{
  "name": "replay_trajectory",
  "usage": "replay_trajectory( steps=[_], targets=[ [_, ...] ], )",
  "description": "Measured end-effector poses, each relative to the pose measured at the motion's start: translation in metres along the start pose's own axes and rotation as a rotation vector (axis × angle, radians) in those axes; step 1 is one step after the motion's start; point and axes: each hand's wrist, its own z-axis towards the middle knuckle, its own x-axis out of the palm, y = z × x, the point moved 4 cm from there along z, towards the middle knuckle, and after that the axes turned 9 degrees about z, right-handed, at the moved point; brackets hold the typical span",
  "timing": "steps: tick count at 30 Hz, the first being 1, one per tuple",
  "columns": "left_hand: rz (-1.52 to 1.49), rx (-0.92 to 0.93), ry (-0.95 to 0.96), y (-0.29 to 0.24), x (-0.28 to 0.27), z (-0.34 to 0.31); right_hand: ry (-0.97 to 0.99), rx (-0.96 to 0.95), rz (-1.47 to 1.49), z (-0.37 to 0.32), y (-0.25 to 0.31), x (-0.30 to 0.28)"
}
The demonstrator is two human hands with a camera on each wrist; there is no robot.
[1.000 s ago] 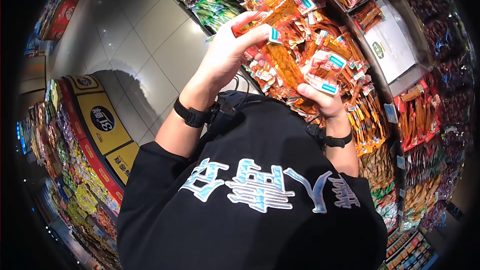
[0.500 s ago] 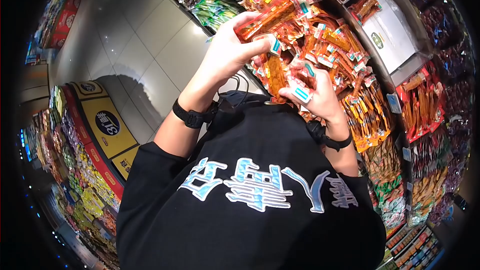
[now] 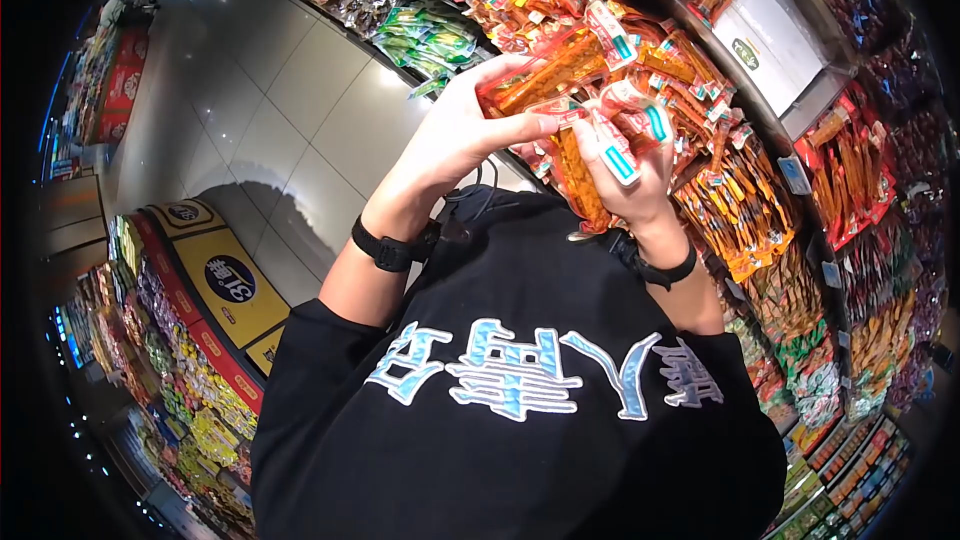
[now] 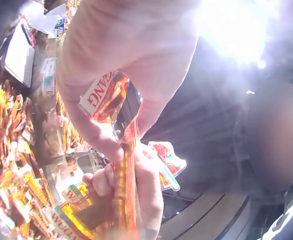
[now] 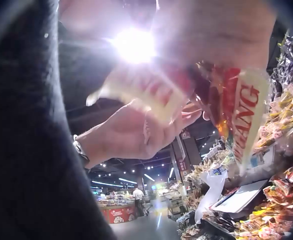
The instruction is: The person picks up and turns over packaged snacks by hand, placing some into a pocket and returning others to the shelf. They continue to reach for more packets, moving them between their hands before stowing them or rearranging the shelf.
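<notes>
Snack packets (image 3: 578,185), long and orange-brown in clear and red wrap, show in the upper middle of the head view. From where I stand, the left hand (image 3: 465,130) pinches an upper packet (image 3: 545,78) between thumb and fingers; a white label end (image 3: 612,35) with a teal strip points away from it. Another packet slants down between the two hands toward the black shirt (image 3: 530,460). In the left wrist view it runs from the left thumb to the fingers opposite, and I can't tell which hand bears it.

The right hand (image 3: 645,190) is curled around packets too, their white tags (image 3: 612,147) poking out among its fingers; I can't make out how many it has. Red "WUGANG" lettering reads on a label in the right wrist view.

Just beyond lies a heaped pile (image 3: 700,100) of similar packets, upper right of centre, with green packets (image 3: 430,40) to its left and a white board (image 3: 770,30) toward the upper right of the frame. Tiled floor (image 3: 290,130) stretches across the upper left, above a yellow-panelled stand (image 3: 260,305). A bright lamp (image 5: 135,45) glares at the top of the right wrist view.
</notes>
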Motion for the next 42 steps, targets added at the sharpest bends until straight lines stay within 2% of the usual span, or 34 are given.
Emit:
replay_trajectory(
  steps=[3,6,8,9,12,13,14,17,20,22,25,28,29,30,34,39,42],
  targets=[
    [-0.017,0.060,-0.006,0.000,-0.005,-0.004,-0.070,0.314,0.158,-0.008,-0.009,0.009],
    [-0.033,0.092,-0.036,-0.002,-0.017,-0.009,-0.046,0.625,0.489,0.004,-0.010,0.022],
    [-0.025,0.119,-0.082,-0.002,-0.032,-0.014,-0.018,0.674,0.663,0.002,-0.019,0.033],
    [-0.049,0.121,-0.099,0.000,-0.038,-0.017,0.085,0.559,0.581,0.007,-0.021,0.036],
    [-0.025,0.156,-0.163,-0.004,-0.052,-0.027,0.098,0.670,0.825,0.018,-0.028,0.058],
    [0.016,0.245,-0.210,-0.003,-0.060,-0.027,0.096,0.693,0.840,0.023,-0.027,0.066],
    [-0.032,0.217,-0.207,-0.005,-0.067,-0.031,0.073,0.772,0.941,0.024,-0.029,0.078],
    [-0.138,0.177,-0.206,-0.007,-0.082,-0.045,0.112,0.861,0.894,0.038,-0.036,0.099],
    [-0.224,0.125,-0.166,-0.008,-0.105,-0.058,0.088,0.814,1.124,0.047,-0.040,0.129],
    [-0.176,0.164,-0.209,-0.004,-0.125,-0.064,0.140,0.777,1.396,0.050,-0.045,0.150],
    [-0.135,0.182,-0.260,0.000,-0.161,-0.074,0.188,0.625,1.621,0.066,-0.048,0.181],
    [-0.182,0.145,-0.257,-0.001,-0.202,-0.086,0.112,0.549,1.956,0.084,-0.038,0.220],
    [-0.159,0.146,-0.254,-0.004,-0.217,-0.090,0.177,0.533,1.994,0.087,-0.045,0.232],
    [-0.180,0.140,-0.225,-0.005,-0.233,-0.092,0.150,0.525,2.057,0.094,-0.039,0.245],
    [-0.181,0.139,-0.119,-0.014,-0.285,-0.098,0.153,0.449,2.207,0.110,-0.027,0.288],
    [-0.226,0.096,0.029,-0.023,-0.324,-0.102,0.046,0.383,2.128,0.116,-0.007,0.321],
    [-0.365,0.116,0.223,-0.022,-0.339,-0.098,-0.028,0.356,2.040,0.115,0.004,0.327]
  ],
)
